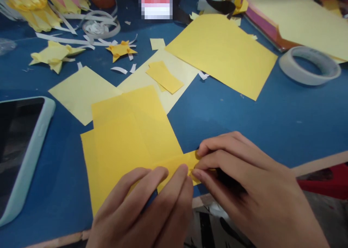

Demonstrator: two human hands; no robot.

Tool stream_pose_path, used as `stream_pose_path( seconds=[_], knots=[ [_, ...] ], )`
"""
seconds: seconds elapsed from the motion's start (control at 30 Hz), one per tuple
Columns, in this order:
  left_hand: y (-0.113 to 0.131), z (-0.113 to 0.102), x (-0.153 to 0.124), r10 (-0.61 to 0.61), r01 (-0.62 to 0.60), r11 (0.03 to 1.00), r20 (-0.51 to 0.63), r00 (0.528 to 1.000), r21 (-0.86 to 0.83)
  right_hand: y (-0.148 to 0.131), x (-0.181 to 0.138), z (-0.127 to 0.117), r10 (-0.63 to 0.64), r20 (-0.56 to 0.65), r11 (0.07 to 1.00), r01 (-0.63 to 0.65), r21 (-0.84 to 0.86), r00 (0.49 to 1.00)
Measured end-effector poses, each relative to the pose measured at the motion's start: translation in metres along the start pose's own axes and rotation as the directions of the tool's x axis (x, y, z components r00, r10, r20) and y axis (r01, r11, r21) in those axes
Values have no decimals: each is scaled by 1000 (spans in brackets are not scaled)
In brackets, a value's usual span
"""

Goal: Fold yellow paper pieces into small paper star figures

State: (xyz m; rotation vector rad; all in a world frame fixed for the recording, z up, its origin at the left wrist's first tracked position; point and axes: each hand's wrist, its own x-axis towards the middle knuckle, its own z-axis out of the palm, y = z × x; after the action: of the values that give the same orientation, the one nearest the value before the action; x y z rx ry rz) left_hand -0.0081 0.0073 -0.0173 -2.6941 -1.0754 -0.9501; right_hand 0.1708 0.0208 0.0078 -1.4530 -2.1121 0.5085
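Near the table's front edge, both hands are on a narrow folded strip of yellow paper (174,170). My left hand (152,201) presses its fingers onto the strip from the left, fingertips close to the middle. From the right, my right hand (244,175) pinches the strip's end between thumb and fingers. Part of the strip is hidden beneath the fingers. Overlapping yellow paper squares (122,139) lie just beyond my left hand. Behind them rest a pale yellow square (85,94) and a pale sheet (182,65) with small folded yellow pieces (165,77) on it.
A phone (24,146) lies at left. A larger yellow sheet (223,52), a tape roll (310,65) and a paper stack (304,19) are at right. Folded paper stars (121,51), white strips (100,27) and paper lanterns (32,5) stand at the back left.
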Motion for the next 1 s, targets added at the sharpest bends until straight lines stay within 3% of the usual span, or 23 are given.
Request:
stream_pose_path(
  seconds=[0.23,0.47,0.7,1.0],
  knots=[
    [3,4,2,41,-42,997,17,999,69,1,-5,2,42,-22,997,-44,-68,999],
    [4,0,0,33,-34,998,22,999,52,4,-7,-5,11,54,999,-9,-33,998],
    [15,6,0,-51,52,997,-17,999,53,4,-6,-4,-11,72,1000,12,-19,997],
    [6,-3,-11,-2,2,1000,64,998,5,4,-6,-4,-18,99,1000,18,4,995]
  ],
)
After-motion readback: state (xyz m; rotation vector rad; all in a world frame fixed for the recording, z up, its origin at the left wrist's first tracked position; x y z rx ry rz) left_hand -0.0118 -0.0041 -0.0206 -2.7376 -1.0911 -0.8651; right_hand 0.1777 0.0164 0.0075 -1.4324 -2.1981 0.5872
